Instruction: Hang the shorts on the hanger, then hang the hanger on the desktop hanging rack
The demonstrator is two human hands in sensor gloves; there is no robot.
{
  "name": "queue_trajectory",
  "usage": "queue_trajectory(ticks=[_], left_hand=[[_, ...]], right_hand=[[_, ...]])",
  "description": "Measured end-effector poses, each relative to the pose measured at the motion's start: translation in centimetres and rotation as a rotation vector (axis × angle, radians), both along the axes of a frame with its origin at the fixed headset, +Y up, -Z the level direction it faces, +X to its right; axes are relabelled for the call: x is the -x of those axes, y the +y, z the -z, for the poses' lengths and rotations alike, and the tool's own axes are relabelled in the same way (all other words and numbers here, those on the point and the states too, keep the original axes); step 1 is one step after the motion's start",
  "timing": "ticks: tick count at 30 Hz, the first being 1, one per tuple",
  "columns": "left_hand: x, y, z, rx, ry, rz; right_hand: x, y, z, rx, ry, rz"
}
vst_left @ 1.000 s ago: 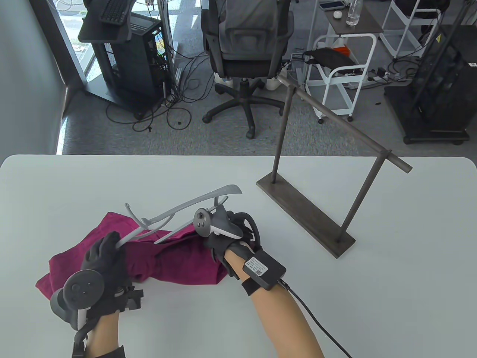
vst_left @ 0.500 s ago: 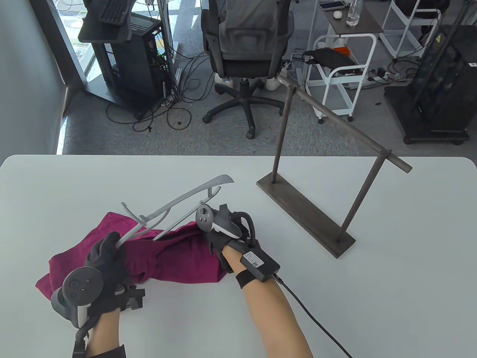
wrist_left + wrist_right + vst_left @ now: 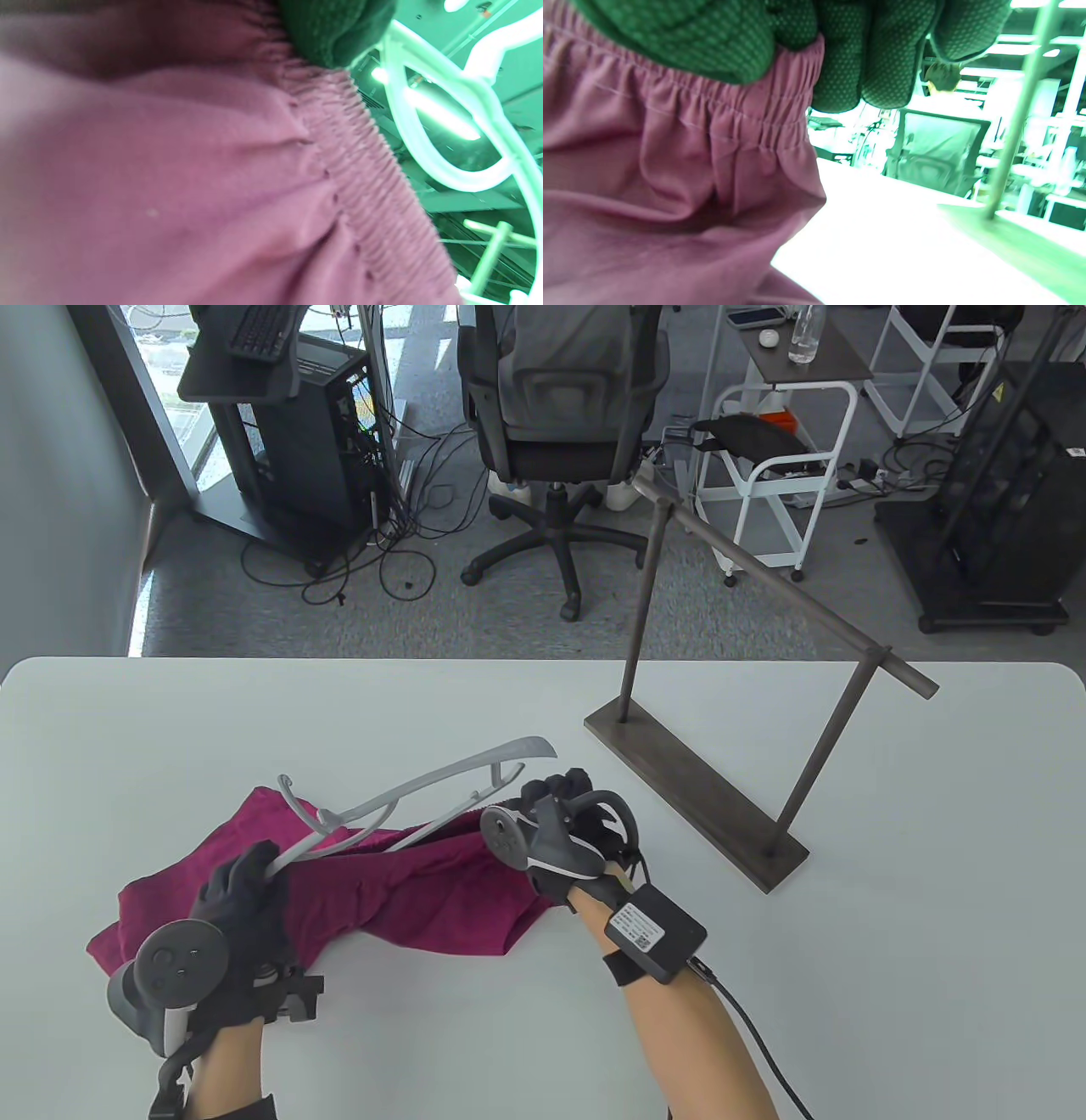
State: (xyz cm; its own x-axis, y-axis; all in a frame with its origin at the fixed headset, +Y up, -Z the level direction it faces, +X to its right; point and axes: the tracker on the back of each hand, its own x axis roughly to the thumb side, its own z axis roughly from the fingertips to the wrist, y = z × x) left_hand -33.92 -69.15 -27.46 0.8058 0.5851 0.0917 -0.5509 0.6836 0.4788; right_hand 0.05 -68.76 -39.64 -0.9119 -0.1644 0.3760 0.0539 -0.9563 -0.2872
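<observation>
Step in hand, as I judge it: feeding shorts (image 3: 399,891) onto hanger (image 3: 407,802), both low over the counter (image 3: 543,704), left of the rack (image 3: 721,712). My left hand (image 3: 242,899) has its grip clamped on one hanger end; right hand (image 3: 564,814) pinches the elastic waistband. Next move calls for drawing the waistband over the hanger's free arm before any lift toward the rack
</observation>
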Motion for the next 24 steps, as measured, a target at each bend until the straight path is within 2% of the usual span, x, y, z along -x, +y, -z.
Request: queue_trajectory(ticks=[4, 7, 11, 17, 24], left_hand=[[0.2, 0.4, -0.4, -0.005, -0.049, 0.032], [0.3, 0.5, -0.6, 0.004, -0.098, 0.039], [-1.0, 0.8, -0.2, 0.025, -0.185, 0.113], [-3.2, 0.9, -0.1, 0.042, -0.218, 0.248], [-4.1, 0.5, 0.4, 0.064, -0.227, 0.27]], right_hand=[[-5.5, 0.4, -2.2, -0.034, -0.044, 0.007], [-11.1, -0.1, -4.0, -0.035, -0.105, 0.017], [-15.7, -0.3, -5.9, -0.015, -0.168, 0.096], [-17.7, 0.1, -7.1, -0.016, -0.191, 0.145], [-17.4, 0.2, -6.9, 0.001, -0.172, 0.165]])
